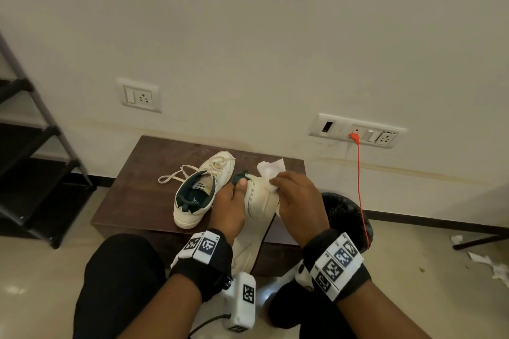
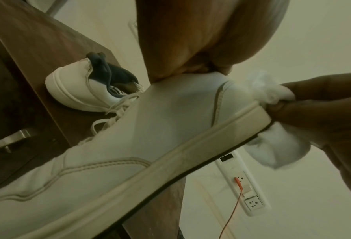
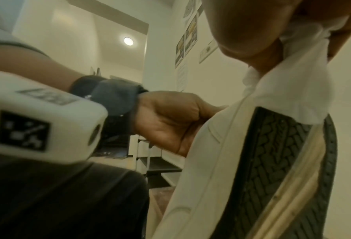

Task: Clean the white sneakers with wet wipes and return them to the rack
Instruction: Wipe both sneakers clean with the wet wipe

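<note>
My left hand (image 1: 234, 195) grips a white sneaker (image 1: 259, 201) by its heel collar, thumb on top, and holds it tilted over the front of the brown table (image 1: 132, 187). The same held sneaker (image 2: 129, 145) fills the left wrist view, and its dark tread (image 3: 272, 169) shows in the right wrist view. My right hand (image 1: 289, 187) pinches a white wet wipe (image 1: 271, 170) against the sneaker's heel and sole edge. The wet wipe (image 2: 272, 95) is bunched at the heel. A second white sneaker (image 1: 201, 190) with loose laces stands upright on the table, left of my hands.
A dark shoe rack (image 1: 30, 162) stands at the left against the wall. A black bin (image 1: 347, 215) sits on the floor right of the table, beneath an orange cable (image 1: 359, 187) plugged into a wall socket. Crumpled white wipes (image 1: 490, 264) lie on the floor at far right.
</note>
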{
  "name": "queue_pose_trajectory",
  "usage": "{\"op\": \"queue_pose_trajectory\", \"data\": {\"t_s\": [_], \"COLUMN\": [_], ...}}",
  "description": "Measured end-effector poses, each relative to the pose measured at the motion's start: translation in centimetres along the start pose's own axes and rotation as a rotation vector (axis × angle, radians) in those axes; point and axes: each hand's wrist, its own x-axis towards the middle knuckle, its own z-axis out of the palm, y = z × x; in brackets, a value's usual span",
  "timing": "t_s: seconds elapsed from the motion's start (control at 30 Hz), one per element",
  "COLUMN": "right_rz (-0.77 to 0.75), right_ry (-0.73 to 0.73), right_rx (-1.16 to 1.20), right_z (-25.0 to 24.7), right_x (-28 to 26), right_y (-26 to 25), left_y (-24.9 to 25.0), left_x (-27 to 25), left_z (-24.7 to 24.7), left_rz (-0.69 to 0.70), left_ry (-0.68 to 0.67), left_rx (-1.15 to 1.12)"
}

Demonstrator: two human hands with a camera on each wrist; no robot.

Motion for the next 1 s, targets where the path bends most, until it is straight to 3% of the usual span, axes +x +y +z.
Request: {"op": "queue_pose_trajectory", "data": {"t_s": [0.1,0.23,0.43,0.67,0.87,1.0], "right_rz": [-0.068,-0.026,0.152,0.112,0.091,0.086], "right_ry": [-0.066,-0.114,-0.079,-0.004,-0.201,-0.295], "right_rx": [0.011,0.011,0.003,0.050,0.039,0.013], "right_z": [1.1,2.1,4.5,7.3,9.9,10.4], "right_x": [-1.8,-1.0,2.6,2.2,0.5,1.8], "right_y": [0.3,1.1,3.3,3.3,5.1,6.2], "left_y": [-0.7,-1.6,-2.6,-5.7,-9.4,-10.5], "left_x": [0.6,1.4,4.0,7.4,8.3,9.1], "left_z": [0.0,0.1,0.4,-0.6,-0.5,-0.2], "left_rz": [-0.025,-0.072,-0.181,-0.256,-0.361,-0.346], "left_ry": [0.008,-0.001,-0.032,-0.178,-0.294,-0.314], "left_rx": [0.001,-0.010,-0.121,-0.248,-0.316,-0.261]}}
